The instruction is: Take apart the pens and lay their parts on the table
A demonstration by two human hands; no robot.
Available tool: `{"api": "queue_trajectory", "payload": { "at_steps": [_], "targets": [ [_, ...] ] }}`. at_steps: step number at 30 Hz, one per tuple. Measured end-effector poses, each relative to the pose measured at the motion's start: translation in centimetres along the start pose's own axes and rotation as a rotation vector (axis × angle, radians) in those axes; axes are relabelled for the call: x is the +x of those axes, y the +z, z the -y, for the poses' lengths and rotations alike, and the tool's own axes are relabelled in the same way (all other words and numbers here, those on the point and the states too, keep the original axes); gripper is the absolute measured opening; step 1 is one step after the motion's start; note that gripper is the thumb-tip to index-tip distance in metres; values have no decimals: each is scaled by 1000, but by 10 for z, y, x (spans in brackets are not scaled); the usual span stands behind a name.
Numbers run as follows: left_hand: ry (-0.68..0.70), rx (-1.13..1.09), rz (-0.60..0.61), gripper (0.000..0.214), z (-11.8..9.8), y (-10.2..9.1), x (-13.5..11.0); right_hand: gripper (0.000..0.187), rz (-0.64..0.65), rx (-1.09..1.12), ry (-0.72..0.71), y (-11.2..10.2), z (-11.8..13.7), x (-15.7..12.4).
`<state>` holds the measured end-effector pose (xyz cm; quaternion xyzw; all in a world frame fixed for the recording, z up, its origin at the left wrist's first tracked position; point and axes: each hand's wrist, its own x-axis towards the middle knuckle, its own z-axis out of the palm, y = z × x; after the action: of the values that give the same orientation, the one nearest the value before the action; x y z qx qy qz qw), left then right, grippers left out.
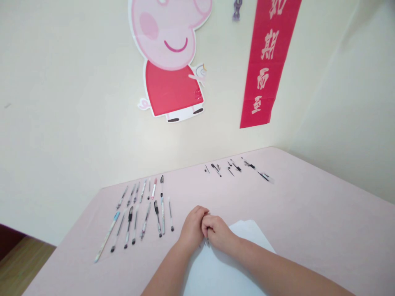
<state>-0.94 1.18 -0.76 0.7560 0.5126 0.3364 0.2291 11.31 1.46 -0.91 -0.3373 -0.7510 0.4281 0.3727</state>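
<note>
My left hand (194, 227) and my right hand (217, 231) are pressed together above a sheet of white paper (226, 271). Both are closed, fingers curled in towards each other. A slim pen (207, 243) seems to be between them; only its lower end shows below the fingers, and the rest is hidden. To the left of my hands, several pens lie on the pink table in two rough rows, among them a black-capped pen (157, 218) and a clear pen with a black end (170, 213).
Small black pen parts (234, 165) lie scattered along the far side of the pink table (324, 213), with a clear-and-black pen (265, 176) at their right end. Behind the table rises a wall with a pig cutout (174, 88) and a red banner (262, 82).
</note>
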Motion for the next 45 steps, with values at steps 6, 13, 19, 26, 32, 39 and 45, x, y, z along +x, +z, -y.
{"api": "queue_trajectory", "payload": {
  "at_steps": [6, 13, 19, 26, 32, 39, 45],
  "targets": [
    [2, -3, -5, 32, 1, 1, 1, 15, -14, 104, 80, 0, -5, 1],
    [-5, 39, -8, 30, -1, -2, 1, 14, 5, 177, 141, -4, -2, 1],
    [-167, 425, -291, 22, -4, -36, 4, 20, 57, 238, 312, -6, -8, 2],
    [-400, 772, -295, 24, 11, -83, -1, 21, 47, 308, 373, -3, -8, 5],
    [-479, 917, -233, 25, 18, -84, -5, 21, 53, 295, 367, -2, -11, 5],
    [-501, 968, -185, 23, 13, -66, -6, 21, 59, 259, 304, -4, -12, 3],
    [-488, 959, -134, 21, 15, -58, -7, 22, 50, 262, 294, -4, -11, 3]
  ]
}}
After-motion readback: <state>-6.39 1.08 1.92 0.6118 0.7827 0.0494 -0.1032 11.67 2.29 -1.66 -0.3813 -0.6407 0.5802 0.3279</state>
